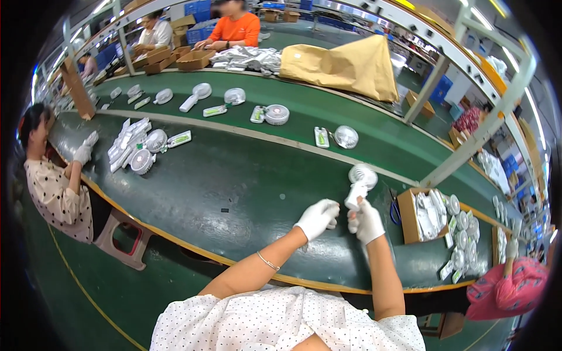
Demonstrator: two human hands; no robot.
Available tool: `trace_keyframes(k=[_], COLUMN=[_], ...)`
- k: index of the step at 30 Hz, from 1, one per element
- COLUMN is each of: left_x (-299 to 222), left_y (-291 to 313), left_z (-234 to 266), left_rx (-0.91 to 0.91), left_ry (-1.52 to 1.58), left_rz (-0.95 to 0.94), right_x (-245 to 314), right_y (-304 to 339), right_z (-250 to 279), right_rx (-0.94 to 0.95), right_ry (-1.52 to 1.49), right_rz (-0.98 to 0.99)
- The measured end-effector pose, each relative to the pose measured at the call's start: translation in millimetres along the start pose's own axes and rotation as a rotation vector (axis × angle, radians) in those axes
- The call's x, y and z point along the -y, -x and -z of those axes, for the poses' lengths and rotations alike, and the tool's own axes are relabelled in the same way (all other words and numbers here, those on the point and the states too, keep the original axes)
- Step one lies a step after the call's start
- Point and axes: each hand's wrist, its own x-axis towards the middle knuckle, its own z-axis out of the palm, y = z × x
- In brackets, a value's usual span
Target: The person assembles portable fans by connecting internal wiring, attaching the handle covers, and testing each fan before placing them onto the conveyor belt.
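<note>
My right hand (367, 223), in a white glove with bare fingertips, grips the handle of a small white handheld fan (362, 178). The fan is raised over the green work surface, its round head pointing away from me. To its left, my left hand (319, 220), gloved the same way, has its fingers curled in toward the thumb. It is apart from the fan; whether anything small sits in those fingers is hidden. A small dark rectangular piece (225, 210) lies on the work surface to the left of my hands.
Opened fans (346, 137) with green-marked parts lie along the green belt (304, 128) beyond. Right: blue-handled scissors (395, 209), a carton (410, 222) of white parts and piled fans (461, 240). Left: another fan pile (141, 161) near a co-worker's gloved hand (84, 153). A post (468, 123) rises right.
</note>
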Motion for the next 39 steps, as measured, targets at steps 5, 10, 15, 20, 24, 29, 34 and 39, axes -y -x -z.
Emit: trace_keyframes(k=[5,10,15,20,24,29,34,39], left_x=[-1.1,-5.1,0.2,11.4,3.3,13.7,0.4,2.7], left_y=[0.2,-7.9,-1.1,0.1,5.3,-1.5,2.6,0.8], left_z=[-9.3,-9.2,2.5,-5.8,-4.9,-9.6,-2.2,-2.6], left_rx=[0.072,0.093,0.063,0.158,0.216,0.263,0.282,0.232], left_ry=[-0.011,-0.040,-0.213,-0.362,-0.271,-0.448,-0.428,-0.398], left_rz=[0.008,0.001,-0.032,-0.098,-0.009,-0.163,-0.059,-0.084], right_x=[44.0,85.4,79.6,101.6,92.2,87.8,85.8,88.6], right_y=[-122.8,-189.0,-187.4,-227.6,-275.3,-344.2,-291.7,-246.5], right_z=[64.1,73.9,-56.2,-136.7,-203.0,-229.4,-246.3,-197.6], right_rx=[0.017,-0.289,0.011,0.223,0.073,-0.170,-0.127,-0.023], right_ry=[-0.292,-0.140,0.331,0.590,1.055,1.431,1.506,1.410], right_rz=[0.164,0.442,0.376,0.435,0.543,0.563,0.568,0.673])
